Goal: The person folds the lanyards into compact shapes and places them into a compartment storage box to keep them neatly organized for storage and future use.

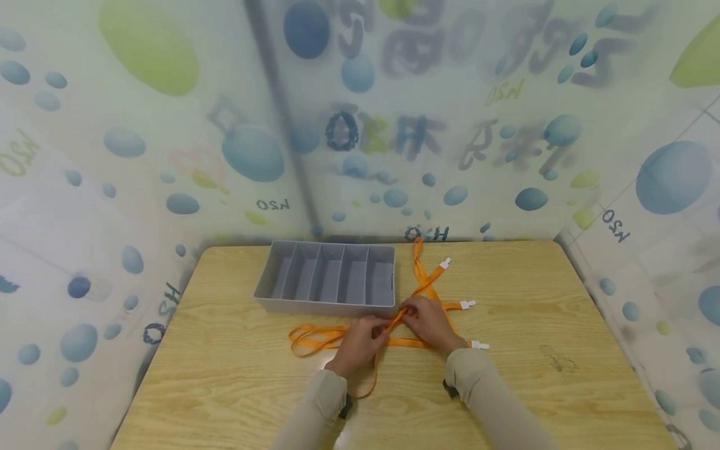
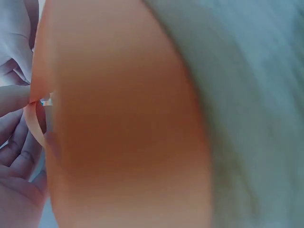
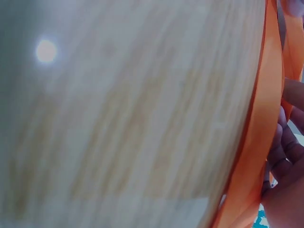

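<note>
In the head view an orange lanyard (image 1: 396,318) runs between both hands in front of the tray. My left hand (image 1: 360,345) pinches it from the left, and a loop of strap hangs down beneath that hand. With thumb and fingers my right hand (image 1: 430,322) pinches the same strap a short way to the right. Blurred orange strap (image 2: 128,118) fills much of the left wrist view, with fingers at its left edge. An orange band (image 3: 259,128) passes the fingers at the right of the right wrist view.
A grey tray (image 1: 326,307) with several compartments stands behind the hands. More orange straps lie looped (image 1: 306,342) to the left and spread to the right, ending in white clips (image 1: 468,304). The wooden table (image 1: 225,362) meets patterned curtains at its back and sides.
</note>
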`<state>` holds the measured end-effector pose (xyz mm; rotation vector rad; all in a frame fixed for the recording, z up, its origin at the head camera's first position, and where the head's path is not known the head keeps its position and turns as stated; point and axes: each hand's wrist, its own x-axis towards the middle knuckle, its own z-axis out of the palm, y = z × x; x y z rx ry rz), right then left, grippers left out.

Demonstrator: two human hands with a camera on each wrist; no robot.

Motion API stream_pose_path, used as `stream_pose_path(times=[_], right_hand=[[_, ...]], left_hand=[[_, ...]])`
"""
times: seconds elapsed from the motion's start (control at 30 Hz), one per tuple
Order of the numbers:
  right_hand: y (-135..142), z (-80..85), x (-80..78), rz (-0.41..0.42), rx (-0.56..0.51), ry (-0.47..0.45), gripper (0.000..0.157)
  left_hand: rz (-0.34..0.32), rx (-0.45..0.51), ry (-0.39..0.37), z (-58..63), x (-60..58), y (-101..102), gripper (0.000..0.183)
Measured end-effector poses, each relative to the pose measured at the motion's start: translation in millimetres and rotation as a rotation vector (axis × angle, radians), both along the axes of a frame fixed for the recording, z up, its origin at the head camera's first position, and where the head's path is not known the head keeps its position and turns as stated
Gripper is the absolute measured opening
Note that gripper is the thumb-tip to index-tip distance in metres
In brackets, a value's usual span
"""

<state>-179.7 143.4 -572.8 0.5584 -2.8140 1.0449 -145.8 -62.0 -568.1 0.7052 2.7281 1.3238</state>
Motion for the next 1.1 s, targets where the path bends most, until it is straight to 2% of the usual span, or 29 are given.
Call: stream_pose_path(times=[0.17,0.37,0.6,0.73,0.87,1.0,1.1], right_hand=[[-1,1.7,1.9,-0.021,-0.004,-0.01,0.013],[-2,5.0,3.1,-0.038,-0.018,0.02,0.012],[-2,16.8,6.5,-0.053,-0.119,0.031,0.013],[-1,24.7,7.3,-0.065,-0.16,0.078,0.012],[-1,31.3,7.4,-0.081,-0.161,0.139,0.012],[-1,39.5,8.5,-0.075,-0.152,0.183,0.013],[-1,46.9,10.0,-0.057,-0.151,0.212,0.016]], left_hand=[[0.005,-0.018,0.041,4.7,2.6,0,0.018],[0.006,-0.028,0.08,9.1,4.8,3,0.018],[0.016,0.047,0.048,14.5,5.5,5,0.019],[0.024,0.12,0.025,18.1,5.2,6,0.022],[0.037,0.195,-0.005,22.7,5.7,8,0.026],[0.067,0.222,-0.024,28.0,6.6,10,0.031],[0.086,0.249,-0.068,33.9,6.2,11,0.034]])
